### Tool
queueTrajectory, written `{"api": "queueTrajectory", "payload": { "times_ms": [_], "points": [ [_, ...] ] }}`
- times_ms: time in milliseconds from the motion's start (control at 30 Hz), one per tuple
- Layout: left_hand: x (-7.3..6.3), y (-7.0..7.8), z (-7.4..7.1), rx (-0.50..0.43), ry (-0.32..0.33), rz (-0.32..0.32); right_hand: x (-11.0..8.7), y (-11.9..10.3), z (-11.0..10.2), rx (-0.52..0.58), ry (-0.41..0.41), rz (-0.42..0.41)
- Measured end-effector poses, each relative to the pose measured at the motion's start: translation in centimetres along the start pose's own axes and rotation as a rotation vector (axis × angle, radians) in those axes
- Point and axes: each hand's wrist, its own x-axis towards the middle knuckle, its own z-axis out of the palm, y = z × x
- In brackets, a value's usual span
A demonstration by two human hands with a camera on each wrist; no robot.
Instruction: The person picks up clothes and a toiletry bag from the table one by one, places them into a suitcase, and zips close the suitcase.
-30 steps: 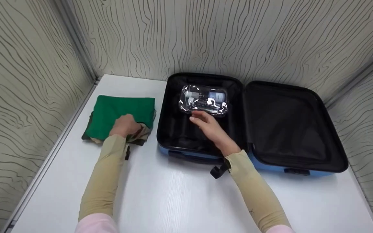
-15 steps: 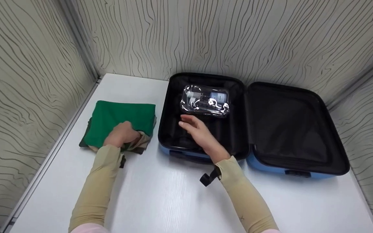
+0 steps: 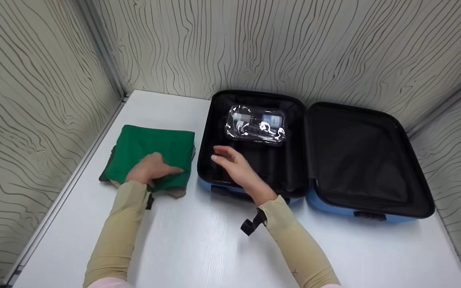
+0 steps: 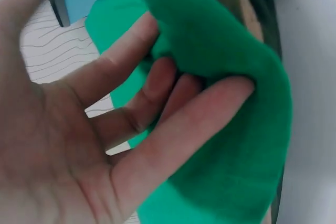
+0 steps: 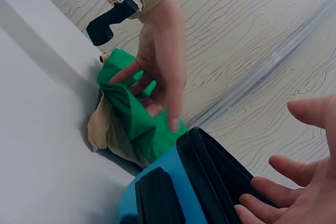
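A folded green garment (image 3: 146, 138) lies on top of a camouflage garment (image 4: 252, 3) at the left of the table. My left hand (image 3: 150, 170) is over its near right part, index finger stretched toward the suitcase. In the left wrist view thumb and bent fingers pinch a raised fold of the green cloth; some fingertips are hidden in it. My right hand (image 3: 234, 166) holds nothing, its fingers loosely bent above the open blue suitcase (image 3: 254, 166). Inside, toward the back, sits a clear pouch (image 3: 256, 125) with small bottles.
The suitcase's other half (image 3: 358, 156) lies open on the right, lined in black. A patterned wall (image 3: 254, 44) stands close behind, with more panels at both sides. The white table (image 3: 198, 236) carries everything.
My left index finger has straightened, and green cloth now covers the near right corner where camouflage showed. My right hand has drifted left and nearer, away from the pouch.
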Motion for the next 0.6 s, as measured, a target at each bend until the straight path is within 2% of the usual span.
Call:
{"api": "queueTrajectory", "payload": {
  "times_ms": [233,400,500,600],
  "points": [
    [-0.1,-0.2,0.9,0.121,0.023,-0.018,0.1,-0.7,1.8,0.014,-0.008,-0.032],
    [-0.3,-0.5,0.6,0.127,0.038,-0.016,0.1,-0.9,3.1,0.027,-0.017,-0.05],
    [-0.3,-0.8,-0.2,0.115,0.09,0.004,0.2,-0.9,3.8,0.02,-0.013,-0.057],
    [-0.3,-1.4,-1.2,0.114,0.18,0.021,0.4,-1.0,4.4,0.026,-0.01,-0.065]
  ]
}}
